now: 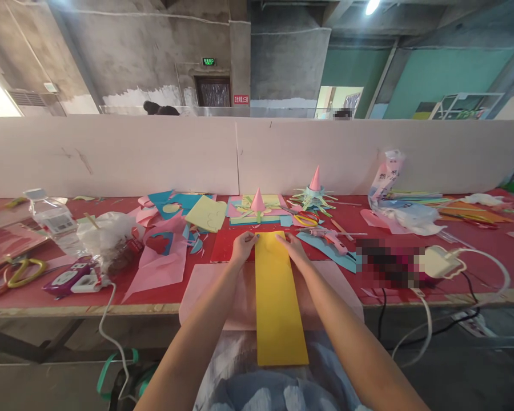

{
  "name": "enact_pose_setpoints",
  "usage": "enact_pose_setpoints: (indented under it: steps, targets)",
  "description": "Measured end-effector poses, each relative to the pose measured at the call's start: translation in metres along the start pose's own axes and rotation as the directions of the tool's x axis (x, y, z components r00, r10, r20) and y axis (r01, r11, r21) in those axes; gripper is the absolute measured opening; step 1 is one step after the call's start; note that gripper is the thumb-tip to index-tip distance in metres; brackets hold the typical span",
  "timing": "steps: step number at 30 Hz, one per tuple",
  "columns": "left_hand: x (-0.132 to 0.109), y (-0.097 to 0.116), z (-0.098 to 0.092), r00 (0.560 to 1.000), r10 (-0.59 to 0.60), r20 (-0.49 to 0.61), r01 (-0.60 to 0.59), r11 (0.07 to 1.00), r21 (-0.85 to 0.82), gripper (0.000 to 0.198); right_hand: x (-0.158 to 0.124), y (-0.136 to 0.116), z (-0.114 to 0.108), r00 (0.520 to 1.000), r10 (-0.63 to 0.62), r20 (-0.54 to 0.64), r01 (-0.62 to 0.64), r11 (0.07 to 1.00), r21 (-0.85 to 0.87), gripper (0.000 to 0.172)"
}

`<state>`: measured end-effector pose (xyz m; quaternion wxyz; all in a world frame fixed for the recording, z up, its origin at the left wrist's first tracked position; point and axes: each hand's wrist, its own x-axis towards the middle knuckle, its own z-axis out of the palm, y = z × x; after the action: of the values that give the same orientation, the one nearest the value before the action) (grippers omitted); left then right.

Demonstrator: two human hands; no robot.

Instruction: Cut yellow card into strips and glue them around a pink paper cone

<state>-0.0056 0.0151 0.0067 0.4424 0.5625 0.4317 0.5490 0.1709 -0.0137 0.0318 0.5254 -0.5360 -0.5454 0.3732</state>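
Observation:
A long yellow paper strip [278,302] runs from the table edge down over my lap. Its far left corner is pinched by my left hand [243,248], and the far right corner by my right hand [293,249]. Beneath it lies a pale pink sheet [214,291], partly over the table's front edge. Just beyond my hands a pink paper cone [257,202] stands on stacked coloured paper. A second pink cone [316,180] with a fringed blue-green base stands further right. A pink hot glue gun [336,241] lies near my right hand.
Paper scraps [167,251] cover the red table's left side, with a plastic bottle [53,214] and scissors [25,273] beyond them. A white charger [441,264] with trailing cables lies right. Yellow-and-red scissors [306,218] lie behind the glue gun. A white partition [154,151] closes the back.

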Motion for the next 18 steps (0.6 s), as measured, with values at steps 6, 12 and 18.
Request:
enact_pose_setpoints:
  steps: [6, 12, 18]
  targets:
    - [0.002, -0.006, 0.001, 0.998, 0.062, 0.014, -0.063, 0.997, 0.045, 0.032, 0.010, 0.011, 0.003, 0.989, 0.050, 0.137, -0.062, 0.994, 0.088, 0.038]
    - [0.008, -0.017, 0.000, 1.000, 0.026, 0.015, -0.026, 0.999, 0.042, 0.032, 0.017, 0.026, 0.003, 0.994, 0.082, 0.073, -0.094, 0.980, 0.177, 0.035]
    - [0.011, -0.021, -0.001, 1.000, 0.022, 0.006, -0.023, 0.999, 0.038, 0.032, 0.017, 0.035, -0.004, 0.993, -0.018, 0.118, -0.004, 0.983, 0.184, 0.039]
